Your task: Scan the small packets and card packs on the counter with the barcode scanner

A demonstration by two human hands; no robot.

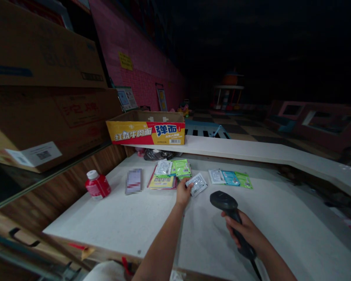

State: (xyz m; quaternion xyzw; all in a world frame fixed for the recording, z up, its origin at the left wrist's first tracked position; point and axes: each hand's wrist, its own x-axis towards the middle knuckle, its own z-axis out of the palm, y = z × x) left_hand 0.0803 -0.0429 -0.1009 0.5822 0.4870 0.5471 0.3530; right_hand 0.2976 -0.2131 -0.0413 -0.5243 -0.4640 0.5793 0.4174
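Observation:
My right hand (236,228) grips a black handheld barcode scanner (231,214) by its handle, with the scanner head pointing forward over the white counter (128,218). My left hand (183,193) pinches the near end of a small silver sachet (197,184). Its fingertips lie beside a pile of coloured packets (163,175). A row of flat sachets (230,178) in white, blue and green lies to the right, beyond the scanner.
A red-and-white bottle (98,185) stands at the counter's left, near a blurred flat card (133,181). Behind the packets are a black bag (158,154) and an open yellow carton (146,128) on a raised white ledge (251,152). Large cardboard boxes (46,78) are stacked at left.

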